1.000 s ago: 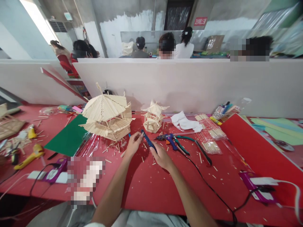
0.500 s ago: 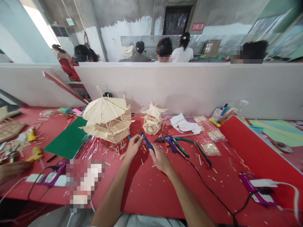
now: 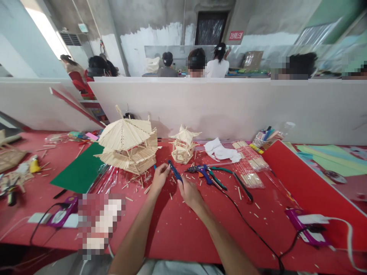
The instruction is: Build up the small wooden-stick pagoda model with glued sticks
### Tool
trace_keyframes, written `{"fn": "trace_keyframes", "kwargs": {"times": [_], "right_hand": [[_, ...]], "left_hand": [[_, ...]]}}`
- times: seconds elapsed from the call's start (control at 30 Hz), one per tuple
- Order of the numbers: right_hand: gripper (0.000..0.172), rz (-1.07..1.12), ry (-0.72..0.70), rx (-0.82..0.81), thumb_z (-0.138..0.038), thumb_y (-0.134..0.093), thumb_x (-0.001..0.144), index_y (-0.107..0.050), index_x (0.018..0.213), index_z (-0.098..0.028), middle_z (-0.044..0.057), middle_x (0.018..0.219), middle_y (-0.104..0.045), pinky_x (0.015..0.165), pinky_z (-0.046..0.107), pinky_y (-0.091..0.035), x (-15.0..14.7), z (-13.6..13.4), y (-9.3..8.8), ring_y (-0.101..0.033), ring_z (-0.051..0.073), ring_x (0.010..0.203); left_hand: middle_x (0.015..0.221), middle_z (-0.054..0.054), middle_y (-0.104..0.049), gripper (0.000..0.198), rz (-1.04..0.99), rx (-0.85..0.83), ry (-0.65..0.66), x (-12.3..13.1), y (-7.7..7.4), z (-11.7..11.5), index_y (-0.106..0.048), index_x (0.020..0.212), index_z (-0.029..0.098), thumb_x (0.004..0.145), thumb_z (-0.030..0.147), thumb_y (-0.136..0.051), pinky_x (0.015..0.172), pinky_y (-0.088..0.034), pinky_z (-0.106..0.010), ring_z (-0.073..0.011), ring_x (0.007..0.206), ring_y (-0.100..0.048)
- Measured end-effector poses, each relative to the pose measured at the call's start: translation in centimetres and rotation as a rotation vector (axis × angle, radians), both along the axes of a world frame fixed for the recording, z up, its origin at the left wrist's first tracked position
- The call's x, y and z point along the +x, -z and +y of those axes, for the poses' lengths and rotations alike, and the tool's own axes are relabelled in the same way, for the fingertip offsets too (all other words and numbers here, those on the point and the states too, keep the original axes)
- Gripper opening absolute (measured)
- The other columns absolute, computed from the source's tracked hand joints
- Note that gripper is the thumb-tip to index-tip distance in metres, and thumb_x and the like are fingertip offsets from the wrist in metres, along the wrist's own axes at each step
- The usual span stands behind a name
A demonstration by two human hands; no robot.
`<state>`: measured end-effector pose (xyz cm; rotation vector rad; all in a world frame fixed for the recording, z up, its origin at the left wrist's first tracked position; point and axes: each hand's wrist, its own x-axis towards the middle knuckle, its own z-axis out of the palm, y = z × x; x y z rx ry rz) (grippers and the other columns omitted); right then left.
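Observation:
My right hand (image 3: 188, 191) is wrapped round the rear end of a dark blue utility knife (image 3: 175, 172), which points up and to the left. At the knife's front end my left hand (image 3: 160, 178) is closed in a pinch; a small pale bit of stick seems to show there, though the fingers mostly hide it. Beyond the hands stands a small stick pavilion (image 3: 183, 147). A larger stick pavilion (image 3: 127, 147) with a layered roof stands to the left. Right of the hands lie a blue glue gun (image 3: 202, 170) and green-handled pliers (image 3: 219, 177).
Plastic packs of sticks (image 3: 249, 162) lie beside a white cloth (image 3: 220, 150). A red board (image 3: 309, 191) covers the right side, a green sheet (image 3: 78, 168) the left. Power strips (image 3: 308, 225) with cables sit near the front. A white partition (image 3: 223, 109) runs behind; people sit beyond it.
The view has shifted slightly. Another person's hand and a yellow tool at the far left have gone out of sight. My hands keep nearly the same pose around the knife.

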<state>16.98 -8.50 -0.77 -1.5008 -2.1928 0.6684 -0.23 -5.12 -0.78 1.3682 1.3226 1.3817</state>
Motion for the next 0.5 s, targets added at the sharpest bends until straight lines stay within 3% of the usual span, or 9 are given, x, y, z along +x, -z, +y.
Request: {"fn": "trace_keyframes", "kwargs": {"times": [0.17, 0.3, 0.4, 0.5], "right_hand": [[0.039, 0.086, -0.007, 0.017, -0.036, -0.027, 0.104, -0.062, 0.105, -0.017, 0.012, 0.087, -0.072, 0.069, 0.029, -0.043, -0.4, 0.2, 0.2, -0.068, 0.024, 0.081], [0.037, 0.244, -0.006, 0.036, -0.037, -0.028, 0.104, -0.060, 0.099, -0.019, 0.009, 0.084, -0.070, 0.068, 0.029, -0.043, 0.1, 0.5, 0.7, -0.067, 0.023, 0.079], [0.034, 0.380, 0.014, -0.003, -0.042, -0.031, 0.102, -0.057, 0.098, -0.021, 0.004, 0.073, -0.067, 0.061, 0.028, -0.045, 0.7, 0.7, 1.1, -0.064, 0.019, 0.065], [0.034, 0.576, 0.017, -0.112, -0.047, -0.031, 0.102, -0.054, 0.097, -0.022, -0.002, 0.063, -0.061, 0.052, 0.026, -0.045, 0.9, 0.8, 1.2, -0.059, 0.015, 0.050]], "left_hand": [[0.063, 0.002, -0.054, 0.036, -0.025, -0.009, -0.007, -0.2, 0.1, 0.0, -0.057, 0.068, 0.017, 0.083, 0.049, -0.060, 0.064, -0.037, -0.024, -0.0122, 0.062, -0.048], [0.063, 0.003, -0.052, 0.031, -0.090, 0.000, -0.009, 0.1, -0.2, -0.2, -0.053, 0.069, 0.019, 0.085, 0.046, -0.057, 0.065, -0.038, -0.024, -0.0124, 0.063, -0.047], [0.062, 0.003, -0.050, 0.028, -0.086, 0.011, -0.007, 0.1, -0.5, -0.4, -0.047, 0.066, 0.020, 0.085, 0.040, -0.053, 0.065, -0.038, -0.024, -0.0124, 0.062, -0.046], [0.062, 0.002, -0.051, 0.028, 0.013, -0.001, 0.081, 0.2, -0.9, -0.6, -0.049, 0.064, 0.019, 0.085, 0.037, -0.050, 0.065, -0.038, -0.024, -0.0130, 0.063, -0.047]]}}
